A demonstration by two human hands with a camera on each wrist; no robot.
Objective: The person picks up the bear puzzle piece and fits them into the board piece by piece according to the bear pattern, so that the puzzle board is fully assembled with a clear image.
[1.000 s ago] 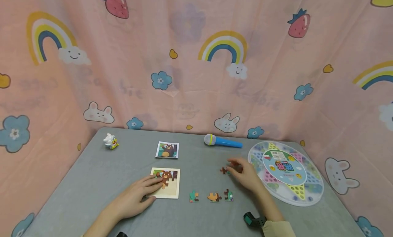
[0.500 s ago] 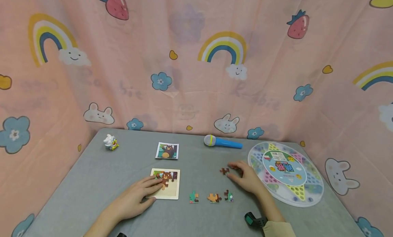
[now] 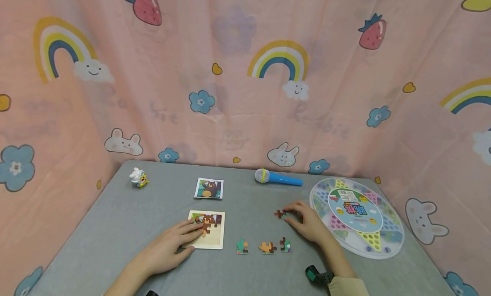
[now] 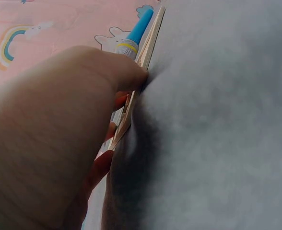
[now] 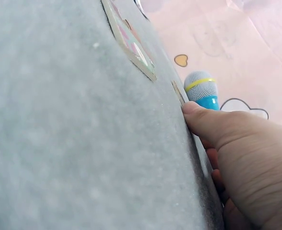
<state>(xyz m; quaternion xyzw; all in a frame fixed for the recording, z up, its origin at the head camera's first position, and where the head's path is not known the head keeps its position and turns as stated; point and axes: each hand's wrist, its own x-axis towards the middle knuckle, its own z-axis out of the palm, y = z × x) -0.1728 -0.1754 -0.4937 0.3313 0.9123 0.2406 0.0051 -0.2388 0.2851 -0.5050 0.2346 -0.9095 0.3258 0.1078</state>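
Note:
My left hand (image 3: pixel 174 244) rests on the square wooden puzzle tray (image 3: pixel 215 240), fingers laid straight over its left side. In the left wrist view the thumb touches the near edge of the tray (image 4: pixel 155 40). Part of a brown bear picture is fitted in the tray's upper half. My right hand (image 3: pixel 307 221) pinches a small brown puzzle piece (image 3: pixel 280 214) at its right end, between thumb and forefinger. The piece lies flat on the table, partly covered by the fingertips. In the right wrist view the thumb meets the thin edge of the piece (image 5: pixel 177 91).
Nearer me lie a green piece (image 3: pixel 242 246), an orange piece (image 3: pixel 267 247) and a dark green piece (image 3: pixel 285 245). Behind are a bear picture card (image 3: pixel 209 188), a blue toy microphone (image 3: pixel 281 177) and a small white figure (image 3: pixel 138 177). A round game board (image 3: pixel 356 217) stands right.
My right hand shifts slightly at the brown piece; its thumb and forefinger draw back to the right, uncovering more of it, then come in around its right end. My left hand stays put.

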